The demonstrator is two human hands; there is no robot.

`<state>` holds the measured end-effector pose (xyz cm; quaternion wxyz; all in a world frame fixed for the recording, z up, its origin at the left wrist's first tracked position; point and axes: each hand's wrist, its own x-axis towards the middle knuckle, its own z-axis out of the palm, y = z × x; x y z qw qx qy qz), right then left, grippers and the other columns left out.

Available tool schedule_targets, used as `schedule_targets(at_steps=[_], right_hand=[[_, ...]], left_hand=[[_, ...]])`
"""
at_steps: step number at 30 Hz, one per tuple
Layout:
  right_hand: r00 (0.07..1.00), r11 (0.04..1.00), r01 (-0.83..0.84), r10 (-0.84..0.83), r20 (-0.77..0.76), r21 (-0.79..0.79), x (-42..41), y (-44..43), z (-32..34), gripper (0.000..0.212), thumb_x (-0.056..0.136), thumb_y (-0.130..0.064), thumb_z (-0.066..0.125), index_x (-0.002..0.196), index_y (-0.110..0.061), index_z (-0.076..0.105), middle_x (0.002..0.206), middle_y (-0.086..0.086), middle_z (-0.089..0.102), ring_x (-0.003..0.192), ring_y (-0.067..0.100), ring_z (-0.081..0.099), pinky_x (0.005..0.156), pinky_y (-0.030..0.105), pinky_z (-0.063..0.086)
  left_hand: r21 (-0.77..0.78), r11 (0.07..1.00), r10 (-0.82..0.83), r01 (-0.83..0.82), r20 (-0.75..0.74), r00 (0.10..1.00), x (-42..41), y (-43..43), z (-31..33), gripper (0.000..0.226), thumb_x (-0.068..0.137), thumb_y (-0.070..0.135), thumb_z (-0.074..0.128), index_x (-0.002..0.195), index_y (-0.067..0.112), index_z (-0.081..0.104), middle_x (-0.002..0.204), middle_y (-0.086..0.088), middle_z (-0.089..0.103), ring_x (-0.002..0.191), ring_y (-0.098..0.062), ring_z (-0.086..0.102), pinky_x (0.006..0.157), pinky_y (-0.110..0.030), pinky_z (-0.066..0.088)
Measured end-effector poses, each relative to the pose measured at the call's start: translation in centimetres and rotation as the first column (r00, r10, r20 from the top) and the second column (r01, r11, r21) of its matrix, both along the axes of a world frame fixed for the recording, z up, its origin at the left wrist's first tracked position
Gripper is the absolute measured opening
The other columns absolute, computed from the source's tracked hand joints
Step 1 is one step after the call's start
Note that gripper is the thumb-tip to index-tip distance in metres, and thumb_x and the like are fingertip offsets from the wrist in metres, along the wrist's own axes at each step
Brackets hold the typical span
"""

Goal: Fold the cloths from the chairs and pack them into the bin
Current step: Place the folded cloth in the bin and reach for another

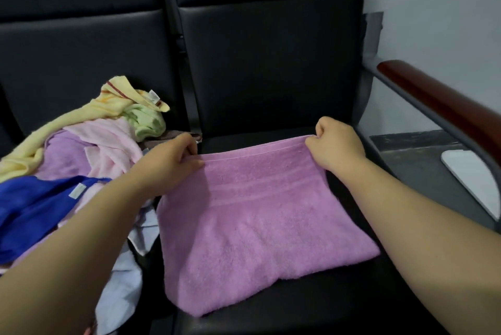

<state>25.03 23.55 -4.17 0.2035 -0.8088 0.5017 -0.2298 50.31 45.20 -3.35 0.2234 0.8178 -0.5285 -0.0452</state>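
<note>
Here, over my remote link to the head camera, 2 bare hands work a pink towel (257, 212) spread on the right chair seat (325, 305), which I take as my landmark. The left hand (168, 163) pinches the towel's far hem at the corner toward the seat's left edge, thumb and fingers closed on the fabric. The right hand (336, 144) grips the same hem at the corner toward the seat's right edge, fingers curled around it. The hem runs taut between them, toward the back of the seat, while the rest of the towel lies flat toward the seat's front. Its near edge looks thick, so I judge it already doubled at least once, though I cannot be sure. I read this as a fold in hand: the held hem would next be brought toward the front of the seat. Immediately left of the seat, a loose pile of cloths (81, 158) waits unfolded, including a blue cloth (35, 207), a yellow cloth (81, 117) and a green cloth (147, 120). To the right of the seat runs a wooden armrest (439, 101), with a white object (471, 180) beyond it that I cannot identify. No bin is in view, and I see no finished folded stack, so I judge most of the job remains.
</note>
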Motion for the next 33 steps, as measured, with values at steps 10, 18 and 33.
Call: schedule_targets(at_steps=[10,18,33], right_hand=[[0.960,0.989,0.098,-0.065,0.273,-0.110,-5.2,1.4,8.9,0.018,0.098,-0.022,0.050,0.089,-0.018,0.066,0.087,-0.003,0.062,0.072,0.007,0.052,0.055,0.025,0.036],[0.896,0.985,0.171,-0.146,0.419,-0.022,-7.4,2.3,12.8,0.025,0.099,-0.016,0.049,0.084,-0.017,0.069,0.082,0.004,0.071,0.074,0.019,0.067,0.057,0.024,0.042],[0.459,0.899,-0.129,-0.321,0.828,0.419,-4.9,-0.1,12.4,0.016,0.103,-0.011,0.060,0.098,-0.025,0.065,0.104,0.006,0.077,0.090,0.016,0.076,0.079,0.032,0.062]], left_hand=[[0.215,0.976,-0.027,-0.015,0.190,0.981,-2.3,2.0,9.6,0.019,0.086,0.030,0.075,0.076,0.027,0.059,0.073,0.009,0.058,0.069,-0.013,0.053,0.056,-0.021,0.035],[0.148,0.976,0.128,-0.157,0.191,0.973,-3.4,3.3,14.2,0.023,0.086,0.028,0.076,0.071,0.027,0.060,0.071,0.004,0.063,0.067,-0.013,0.057,0.057,-0.026,0.039],[-0.300,0.767,-0.082,-0.567,-0.923,0.377,-4.4,-0.3,13.3,0.011,0.107,0.009,0.045,0.102,0.010,0.055,0.096,-0.012,0.060,0.078,-0.024,0.067,0.071,-0.035,0.064]])
